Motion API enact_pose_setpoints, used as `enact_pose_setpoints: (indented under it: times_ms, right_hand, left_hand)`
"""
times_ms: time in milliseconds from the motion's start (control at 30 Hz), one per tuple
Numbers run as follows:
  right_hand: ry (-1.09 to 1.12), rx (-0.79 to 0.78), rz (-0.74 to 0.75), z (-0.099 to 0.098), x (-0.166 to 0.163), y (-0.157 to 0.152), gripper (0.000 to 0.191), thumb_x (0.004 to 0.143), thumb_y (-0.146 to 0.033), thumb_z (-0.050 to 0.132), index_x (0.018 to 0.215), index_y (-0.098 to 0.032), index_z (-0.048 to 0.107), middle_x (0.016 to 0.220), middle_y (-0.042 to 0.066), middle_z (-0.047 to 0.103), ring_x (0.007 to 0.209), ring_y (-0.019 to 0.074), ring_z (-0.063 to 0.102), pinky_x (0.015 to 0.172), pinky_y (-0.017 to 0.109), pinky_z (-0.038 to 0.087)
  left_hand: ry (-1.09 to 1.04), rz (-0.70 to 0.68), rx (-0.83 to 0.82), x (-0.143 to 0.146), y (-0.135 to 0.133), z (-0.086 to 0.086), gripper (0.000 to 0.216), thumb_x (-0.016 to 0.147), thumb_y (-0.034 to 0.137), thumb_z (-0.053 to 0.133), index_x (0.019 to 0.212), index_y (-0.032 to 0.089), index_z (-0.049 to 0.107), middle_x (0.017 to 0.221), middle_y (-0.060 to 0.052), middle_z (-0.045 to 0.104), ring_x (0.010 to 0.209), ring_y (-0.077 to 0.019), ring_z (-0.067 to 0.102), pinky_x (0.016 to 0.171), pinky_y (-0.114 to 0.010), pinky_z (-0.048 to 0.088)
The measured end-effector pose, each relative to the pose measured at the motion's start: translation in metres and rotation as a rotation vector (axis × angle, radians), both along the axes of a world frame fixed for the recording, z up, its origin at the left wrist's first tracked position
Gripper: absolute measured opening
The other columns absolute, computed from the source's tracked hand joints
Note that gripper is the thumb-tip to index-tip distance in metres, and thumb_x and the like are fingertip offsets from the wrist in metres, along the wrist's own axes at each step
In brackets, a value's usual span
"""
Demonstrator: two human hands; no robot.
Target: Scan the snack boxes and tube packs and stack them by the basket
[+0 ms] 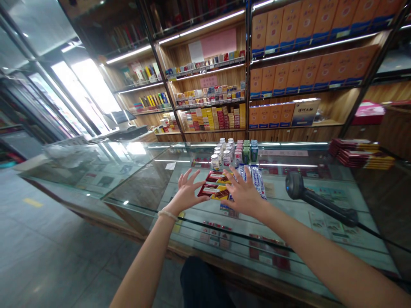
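Note:
Two flat red-and-yellow chocolate bars (210, 191) lie one behind the other on the glass counter (154, 188). At their left end is my left hand (188, 190), fingers spread, its thumb close to the nearer bar. My right hand (242, 190) reaches over their right end with its fingers apart; whether it touches them I cannot tell. Blue-and-white packets (257, 179) lie just beyond the right hand, partly hidden by it. Behind the bars stand rows of small white bottles (215, 161) and pink, green and blue cans (246, 153).
A black handheld barcode scanner (321, 205) with a cable lies on the right of the counter. Stacks of red-and-yellow bars (359, 153) stand at the far right. Shelves of small packs (212, 117) and orange boxes (279, 77) line the wall. A white paper (170, 166) lies left of the bottles.

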State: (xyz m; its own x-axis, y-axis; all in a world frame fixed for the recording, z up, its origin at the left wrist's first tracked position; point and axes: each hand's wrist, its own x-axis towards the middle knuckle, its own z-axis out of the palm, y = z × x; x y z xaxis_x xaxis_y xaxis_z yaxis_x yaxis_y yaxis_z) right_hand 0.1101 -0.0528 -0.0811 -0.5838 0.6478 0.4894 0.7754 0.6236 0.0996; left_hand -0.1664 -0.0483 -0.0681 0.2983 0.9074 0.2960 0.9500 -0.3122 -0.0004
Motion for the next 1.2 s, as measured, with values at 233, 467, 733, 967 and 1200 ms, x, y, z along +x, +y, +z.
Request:
enact_pose_setpoints:
  times_ms: [233, 467, 733, 967, 1200]
  right_hand:
    - [-0.019, -0.13, -0.038, 0.006, 0.004, -0.003, 0.076, 0.096, -0.074, 0.051, 0.136, -0.012, 0.072, 0.174, 0.019, 0.03, 0.163, 0.0402, 0.018, 0.129, 0.069, -0.008]
    - [-0.028, -0.259, -0.08, 0.015, 0.004, -0.004, 0.076, 0.095, -0.074, 0.053, 0.135, -0.013, 0.073, 0.176, 0.018, 0.025, 0.164, 0.0423, 0.015, 0.129, 0.073, 0.0]
    - [-0.005, -0.264, -0.036, 0.017, 0.004, 0.005, 0.073, 0.092, -0.074, 0.059, 0.13, -0.013, 0.076, 0.175, 0.019, 0.027, 0.164, 0.0422, 0.014, 0.128, 0.075, 0.003]
    - [0.035, -0.098, 0.035, 0.021, 0.001, 0.014, 0.069, 0.087, -0.069, 0.068, 0.125, -0.012, 0.076, 0.171, 0.019, 0.038, 0.161, 0.0404, 0.022, 0.13, 0.07, -0.002]
    - [0.052, 0.249, 0.063, 0.047, 0.022, 0.024, 0.062, 0.087, -0.063, 0.071, 0.122, -0.012, 0.075, 0.17, 0.019, 0.039, 0.161, 0.0396, 0.024, 0.129, 0.062, -0.019]
  left_hand:
    - [-0.05, -0.012, 0.011, -0.009, 0.001, -0.007, 0.081, 0.069, 0.071, 0.086, 0.139, 0.033, 0.071, 0.169, -0.011, 0.043, 0.161, -0.045, 0.022, 0.13, -0.068, 0.017]
    - [-0.071, 0.002, -0.007, -0.011, 0.004, -0.01, 0.075, 0.068, 0.07, 0.087, 0.132, 0.033, 0.076, 0.168, -0.013, 0.044, 0.161, -0.0464, 0.023, 0.129, -0.069, 0.02]
    - [-0.076, -0.015, 0.066, -0.013, 0.007, -0.01, 0.065, 0.065, 0.063, 0.092, 0.121, 0.032, 0.08, 0.168, -0.012, 0.045, 0.161, -0.0445, 0.024, 0.128, -0.066, 0.023]
    - [-0.057, -0.044, 0.184, -0.018, 0.003, 0.01, 0.067, 0.063, 0.06, 0.094, 0.12, 0.031, 0.077, 0.169, -0.013, 0.042, 0.162, -0.0426, 0.023, 0.129, -0.065, 0.02]
    - [-0.048, -0.027, 0.325, 0.007, 0.013, 0.043, 0.076, 0.058, 0.066, 0.095, 0.119, 0.026, 0.074, 0.176, -0.019, 0.024, 0.163, -0.0465, 0.018, 0.129, -0.07, 0.011]
